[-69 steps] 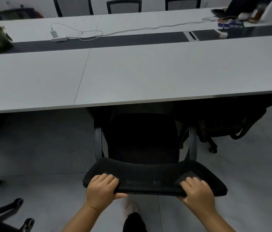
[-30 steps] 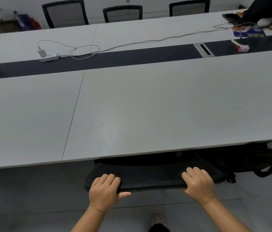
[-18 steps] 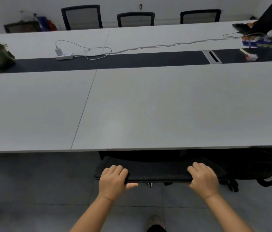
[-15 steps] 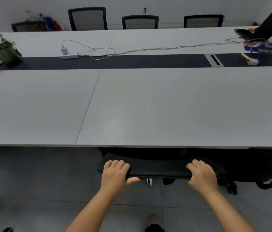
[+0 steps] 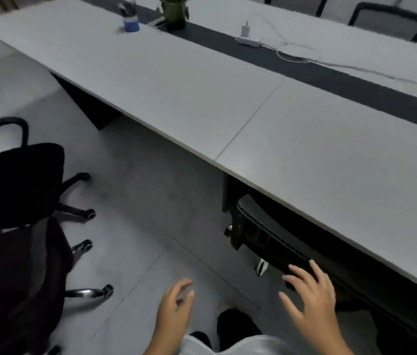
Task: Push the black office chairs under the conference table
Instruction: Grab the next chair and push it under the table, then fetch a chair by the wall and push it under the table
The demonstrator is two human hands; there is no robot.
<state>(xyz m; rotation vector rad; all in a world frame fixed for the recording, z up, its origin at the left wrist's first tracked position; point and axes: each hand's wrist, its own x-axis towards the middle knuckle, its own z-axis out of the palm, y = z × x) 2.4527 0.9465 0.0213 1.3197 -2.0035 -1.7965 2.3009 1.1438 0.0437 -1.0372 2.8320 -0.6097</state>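
A black office chair [image 5: 266,231] sits tucked under the long grey conference table [image 5: 227,98]; only the top of its backrest shows at the table's near edge. My right hand [image 5: 312,301] is open, fingers spread, just off the backrest's near end. My left hand [image 5: 176,308] hangs open over the floor, holding nothing. Two more black office chairs stand out on the floor at the left: one [image 5: 15,183] farther back and one [image 5: 15,285] nearer to me.
On the table are a potted plant [image 5: 174,11], a blue-based bottle [image 5: 130,19], and a white power strip [image 5: 248,41] with a trailing cable. Chairs [image 5: 391,20] line the far side. Grey tiled floor lies between the loose chairs and the table.
Both hands have let go of the chair's backrest and opened. The view has swung left, bringing the two loose chairs on the floor into sight.
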